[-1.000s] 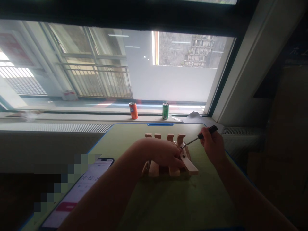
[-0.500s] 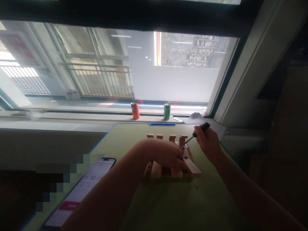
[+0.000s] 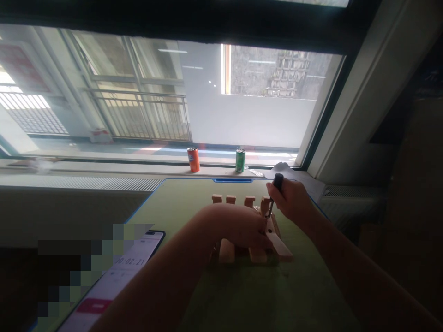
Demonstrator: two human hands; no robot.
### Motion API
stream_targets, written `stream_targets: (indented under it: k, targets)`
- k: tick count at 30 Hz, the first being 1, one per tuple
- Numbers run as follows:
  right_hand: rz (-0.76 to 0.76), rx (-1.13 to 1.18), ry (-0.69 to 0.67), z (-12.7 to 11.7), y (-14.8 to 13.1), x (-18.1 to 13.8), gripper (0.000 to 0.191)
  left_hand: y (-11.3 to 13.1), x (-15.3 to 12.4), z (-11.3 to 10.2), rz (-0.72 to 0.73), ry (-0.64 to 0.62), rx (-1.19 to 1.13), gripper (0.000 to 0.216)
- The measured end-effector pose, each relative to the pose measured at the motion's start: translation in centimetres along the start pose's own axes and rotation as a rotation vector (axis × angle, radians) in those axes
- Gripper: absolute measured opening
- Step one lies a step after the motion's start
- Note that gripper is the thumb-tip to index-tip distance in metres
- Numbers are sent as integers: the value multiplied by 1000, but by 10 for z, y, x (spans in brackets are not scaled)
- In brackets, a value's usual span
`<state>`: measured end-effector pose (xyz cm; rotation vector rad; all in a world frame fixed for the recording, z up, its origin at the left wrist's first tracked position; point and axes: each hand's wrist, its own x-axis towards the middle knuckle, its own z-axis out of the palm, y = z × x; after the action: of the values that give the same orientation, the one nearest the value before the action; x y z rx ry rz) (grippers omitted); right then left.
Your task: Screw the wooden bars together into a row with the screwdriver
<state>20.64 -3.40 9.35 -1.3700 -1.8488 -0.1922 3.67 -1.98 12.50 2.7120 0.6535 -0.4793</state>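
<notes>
A small assembly of pale wooden pieces (image 3: 280, 246) lies on the green table, its curved ends pointing to the window and flat ends toward me. My left hand (image 3: 244, 226) lies across the middle of it, fingers curled against the rightmost piece, and hides much of the assembly. In my right hand (image 3: 294, 198) is a screwdriver (image 3: 278, 181) with a black handle and thin shaft. It stands steeply, its tip down at the rightmost piece beside my left fingertips. Whether the tip sits in a screw is hidden. A dark hole shows in that piece.
A phone (image 3: 133, 263) showing a running timer lies at the table's left. On the windowsill stand an orange can (image 3: 194, 160) and a green can (image 3: 240, 161). Grey crumpled material (image 3: 287, 171) lies behind the table's right corner. The table (image 3: 187, 189) has a blue edge.
My right hand has moved left and brought the screwdriver from a slant to nearly upright. My left hand stays on the wooden assembly. The view has shifted slightly.
</notes>
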Motion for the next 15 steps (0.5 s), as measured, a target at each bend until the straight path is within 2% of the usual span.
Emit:
stream_targets:
  k: [6, 15]
  targets:
    - [-10, -11, 38, 4, 0, -3, 36, 2, 0, 0, -49, -13, -8, 47]
    - [38, 37, 29, 12, 5, -9, 36, 1, 0, 1, -37, -6, 0, 45]
